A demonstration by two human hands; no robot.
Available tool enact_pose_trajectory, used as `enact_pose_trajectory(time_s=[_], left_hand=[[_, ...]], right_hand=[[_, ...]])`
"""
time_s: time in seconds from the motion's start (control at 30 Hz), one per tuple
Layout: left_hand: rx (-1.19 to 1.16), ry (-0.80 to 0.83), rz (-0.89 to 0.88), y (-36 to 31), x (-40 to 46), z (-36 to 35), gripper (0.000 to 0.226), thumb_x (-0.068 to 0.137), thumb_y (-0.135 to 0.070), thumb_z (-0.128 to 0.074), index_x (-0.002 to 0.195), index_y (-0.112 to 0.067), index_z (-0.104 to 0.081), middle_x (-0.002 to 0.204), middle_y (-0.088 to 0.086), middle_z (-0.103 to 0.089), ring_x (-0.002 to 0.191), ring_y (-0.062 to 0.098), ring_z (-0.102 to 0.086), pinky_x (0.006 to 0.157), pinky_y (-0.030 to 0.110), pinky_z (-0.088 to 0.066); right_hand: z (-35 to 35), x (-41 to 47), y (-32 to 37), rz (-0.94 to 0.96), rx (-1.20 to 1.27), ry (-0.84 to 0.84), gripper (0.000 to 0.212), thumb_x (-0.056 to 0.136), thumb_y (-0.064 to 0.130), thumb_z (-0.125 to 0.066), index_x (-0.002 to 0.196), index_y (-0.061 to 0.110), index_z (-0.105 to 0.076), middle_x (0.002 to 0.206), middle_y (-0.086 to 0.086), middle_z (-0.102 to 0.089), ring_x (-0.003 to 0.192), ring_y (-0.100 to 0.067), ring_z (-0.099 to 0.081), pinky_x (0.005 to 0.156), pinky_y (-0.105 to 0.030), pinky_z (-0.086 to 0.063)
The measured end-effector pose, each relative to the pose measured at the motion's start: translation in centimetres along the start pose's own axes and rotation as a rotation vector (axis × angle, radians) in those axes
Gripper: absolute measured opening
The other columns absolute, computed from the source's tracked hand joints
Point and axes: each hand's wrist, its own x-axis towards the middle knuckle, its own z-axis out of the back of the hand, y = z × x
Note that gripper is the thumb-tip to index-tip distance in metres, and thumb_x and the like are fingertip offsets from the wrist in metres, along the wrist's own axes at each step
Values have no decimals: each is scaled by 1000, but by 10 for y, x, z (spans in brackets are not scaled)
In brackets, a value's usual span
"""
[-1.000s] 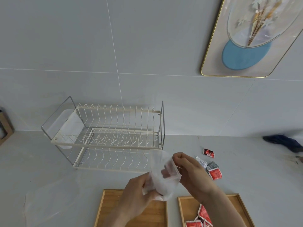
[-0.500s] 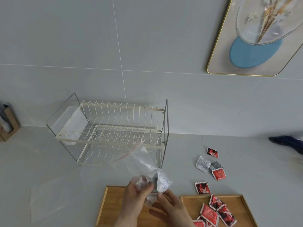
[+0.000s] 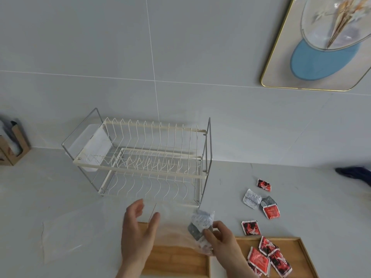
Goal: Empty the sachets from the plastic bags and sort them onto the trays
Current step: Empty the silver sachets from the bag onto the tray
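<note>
A clear plastic bag (image 3: 174, 231) hangs over the left wooden tray (image 3: 176, 261), with grey and white sachets (image 3: 200, 223) bunched in its right end. My right hand (image 3: 218, 239) pinches that end of the bag and the sachets through it. My left hand (image 3: 138, 235) is open just left of the bag, fingers spread, holding nothing. The right wooden tray (image 3: 297, 243) holds several red sachets (image 3: 267, 257). Loose on the counter lie red sachets (image 3: 250, 228), another red one (image 3: 264, 185), and a white sachet (image 3: 251, 200) next to a grey and red pair (image 3: 270, 207).
A white wire dish rack (image 3: 144, 157) stands just behind the hands. Another clear empty bag (image 3: 76, 235) lies flat on the counter at left. A cardboard box (image 3: 12, 149) sits at the far left, a dark cloth (image 3: 355, 173) at the far right.
My left hand has let go of the bag and opened. My right hand moved right and now holds the bag's end with the sachets; the bag has dropped over the left tray.
</note>
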Motion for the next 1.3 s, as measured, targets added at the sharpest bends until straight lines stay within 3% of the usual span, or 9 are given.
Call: enact_pose_trajectory(time_s=[0.13,0.3,0.5,0.67,0.9,1.07,1.17,1.23,1.3], left_hand=[[316,356,-269,-6,2,-16,51,81,-47,-68,130,-41,-53,130,-29,-50,124,-6,-40,107,25,-35],[358,578,-250,-9,-8,-40,58,89,-45,-64,141,-45,-39,125,-32,-42,122,-3,-41,108,26,-36],[377,524,-238,-1,-10,-46,41,86,-39,-68,123,-40,-51,117,-26,-59,111,-3,-55,87,13,-40],[370,552,-237,-2,-7,-45,32,85,-36,-67,105,-49,-46,116,-29,-60,108,-7,-55,87,14,-45],[315,491,-188,2,-5,-43,21,93,-29,-64,87,-45,-51,104,-27,-64,103,-8,-58,80,9,-41],[103,456,-88,4,0,-36,26,92,-17,-67,80,-36,-54,83,-20,-68,88,0,-67,79,24,-51],[34,457,-77,6,2,-33,21,91,-18,-67,87,-36,-58,85,-17,-69,87,4,-68,84,35,-56],[35,475,-57,6,2,-31,25,90,-23,-68,106,-40,-59,106,-22,-69,104,-4,-64,93,31,-56],[60,481,-28,8,2,-29,42,89,-22,-70,120,-44,-53,121,-21,-65,112,-5,-61,96,26,-54]], right_hand=[[-5,5,4,111,-251,-21,9,87,32,-68,87,26,-63,77,-10,-76,63,-22,-69,62,-31,-51],[-8,3,10,273,-459,-27,6,88,34,-65,92,30,-63,67,5,-67,61,-5,-60,63,-24,-50],[-7,0,10,377,-575,-92,12,89,42,-66,98,37,-72,79,16,-70,71,0,-63,71,-26,-54],[-4,1,12,456,-625,-151,11,89,38,-67,97,38,-75,77,22,-64,72,-1,-61,68,-27,-53],[-4,1,17,536,-578,-185,7,85,34,-72,92,34,-73,82,17,-71,76,-3,-67,67,-26,-56],[0,0,16,212,-202,-54,48,72,28,-88,114,39,-66,100,7,-74,86,-10,-71,71,-24,-60],[-5,3,2,77,-180,25,25,72,21,-86,93,31,-75,85,4,-78,76,-13,-73,72,-35,-63],[-8,4,-6,74,-209,-16,8,77,26,-78,83,23,-74,73,2,-75,69,-16,-70,77,-50,-60],[-10,6,-11,80,-230,-41,7,83,29,-74,82,22,-73,75,-1,-76,73,-20,-72,77,-52,-60]])
